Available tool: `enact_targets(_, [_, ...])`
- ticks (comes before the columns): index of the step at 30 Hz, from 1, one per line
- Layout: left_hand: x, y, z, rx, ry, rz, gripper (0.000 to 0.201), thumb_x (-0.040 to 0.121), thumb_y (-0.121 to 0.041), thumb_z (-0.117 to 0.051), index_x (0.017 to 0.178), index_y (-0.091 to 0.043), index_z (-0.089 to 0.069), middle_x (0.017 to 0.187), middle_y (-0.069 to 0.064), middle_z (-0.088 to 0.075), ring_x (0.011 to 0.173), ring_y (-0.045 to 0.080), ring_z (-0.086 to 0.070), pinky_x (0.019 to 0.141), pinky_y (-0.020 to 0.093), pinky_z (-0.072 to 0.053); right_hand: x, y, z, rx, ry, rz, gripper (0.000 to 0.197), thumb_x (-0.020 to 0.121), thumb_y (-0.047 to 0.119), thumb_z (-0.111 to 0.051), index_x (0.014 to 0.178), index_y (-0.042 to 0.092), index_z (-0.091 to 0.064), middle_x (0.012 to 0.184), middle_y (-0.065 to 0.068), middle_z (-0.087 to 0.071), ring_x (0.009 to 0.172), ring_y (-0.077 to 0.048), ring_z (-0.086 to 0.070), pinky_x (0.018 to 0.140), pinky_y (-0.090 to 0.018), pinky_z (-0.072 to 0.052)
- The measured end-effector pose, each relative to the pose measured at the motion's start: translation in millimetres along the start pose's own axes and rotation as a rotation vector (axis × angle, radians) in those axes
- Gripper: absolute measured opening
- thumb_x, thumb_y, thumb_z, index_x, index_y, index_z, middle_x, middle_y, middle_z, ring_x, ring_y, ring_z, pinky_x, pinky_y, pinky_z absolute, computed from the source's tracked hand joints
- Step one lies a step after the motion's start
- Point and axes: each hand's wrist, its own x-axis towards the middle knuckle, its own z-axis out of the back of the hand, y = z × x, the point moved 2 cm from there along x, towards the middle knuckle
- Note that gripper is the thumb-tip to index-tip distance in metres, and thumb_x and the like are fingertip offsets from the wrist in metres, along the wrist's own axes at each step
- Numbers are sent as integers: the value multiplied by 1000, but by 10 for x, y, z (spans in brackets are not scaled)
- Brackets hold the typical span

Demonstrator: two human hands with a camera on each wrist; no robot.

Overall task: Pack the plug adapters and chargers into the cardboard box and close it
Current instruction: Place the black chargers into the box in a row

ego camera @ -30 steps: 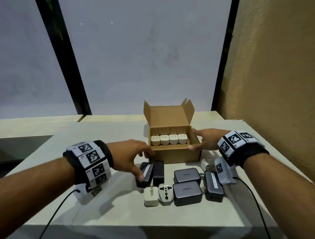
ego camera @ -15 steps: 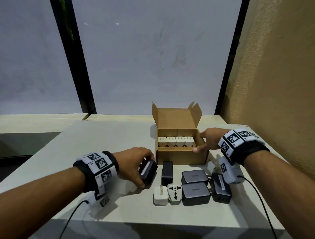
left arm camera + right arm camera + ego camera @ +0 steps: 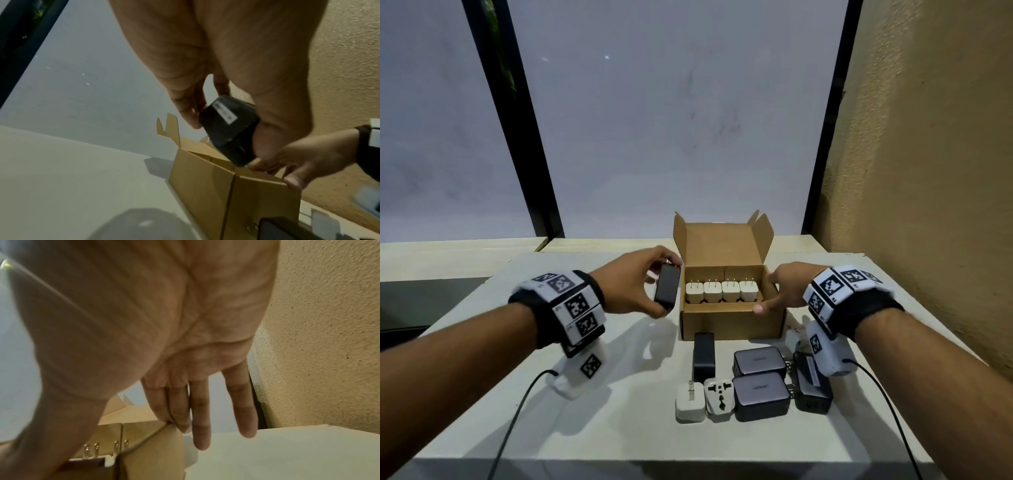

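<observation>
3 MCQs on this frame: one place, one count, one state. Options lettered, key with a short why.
1. Where is the black charger held by the left hand?
A) inside the box
B) beside the box's left wall
C) on the table

2. White plugs standing in the cardboard box?
A) two
B) four
C) six

3. The right hand is:
A) steadying the box
B) holding a charger
C) shutting the lid

Key: B, the charger is lifted beside the wall; B, one row of four; A, straight fingers and thumb on the box's right corner.
</observation>
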Motion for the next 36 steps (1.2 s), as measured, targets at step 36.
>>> enact_targets(36, [881,-188,-555,764,320,260,53,80,-36,-74,128,-21,-57,122,2,-64,111,23,-59,85,28,-47,97,-80,-32,69,-69,34,69,70,73,-61,95,8,-64,76,-1,-58,78,-17,-56,67,-27,-41])
